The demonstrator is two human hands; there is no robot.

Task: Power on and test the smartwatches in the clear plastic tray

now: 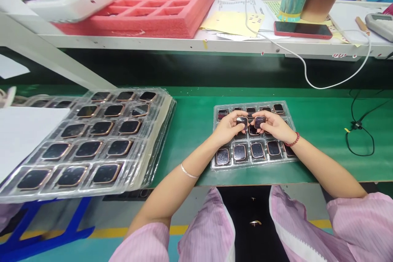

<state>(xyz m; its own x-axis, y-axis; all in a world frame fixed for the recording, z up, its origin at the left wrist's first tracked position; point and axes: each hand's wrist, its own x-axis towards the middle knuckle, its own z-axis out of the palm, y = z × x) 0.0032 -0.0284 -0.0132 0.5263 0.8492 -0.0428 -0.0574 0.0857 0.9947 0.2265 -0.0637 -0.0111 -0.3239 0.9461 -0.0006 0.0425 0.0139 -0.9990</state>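
Observation:
Both hands are raised over a clear plastic tray (227,165) of square dark-faced watch cases on the green mat. My left hand (229,128) is closed on one watch case (242,121), thumb at its lower edge. Just to the right, my right hand (274,124) grips a second watch case (259,121) between thumb and fingers. The two held cases are side by side, a small gap apart, with dark faces showing. More cases sit in the tray's pockets, among them one at the front (240,152); the hands hide part of the middle rows.
A tall stack of filled clear trays (153,143) stands at the left, beside white paper (27,135). Above runs a white shelf (172,44) with a red foam tray (196,12) and a phone (302,30). A white cable (303,65) hangs down; a black cable (357,125) lies right.

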